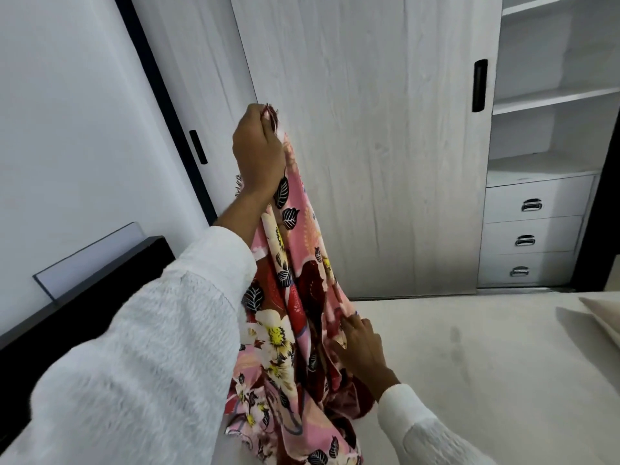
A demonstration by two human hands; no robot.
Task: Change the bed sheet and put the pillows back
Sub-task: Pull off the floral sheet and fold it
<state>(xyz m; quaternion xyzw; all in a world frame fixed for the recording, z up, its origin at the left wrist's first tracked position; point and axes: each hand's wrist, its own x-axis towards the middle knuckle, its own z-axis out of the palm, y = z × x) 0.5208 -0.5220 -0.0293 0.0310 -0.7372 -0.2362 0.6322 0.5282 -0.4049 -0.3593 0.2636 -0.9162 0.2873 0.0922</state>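
Above bare mattress [469, 364], hands [258, 152] [362, 344] grip floral sheet [295, 297].

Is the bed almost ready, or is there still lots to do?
Still lots. The mattress looks bare, so the old sheet seems to be off. Right now the left hand holds the flowery sheet up high by one end, and the right hand grips it lower down. It still needs spreading over the bed. A pillow waits at the right edge.
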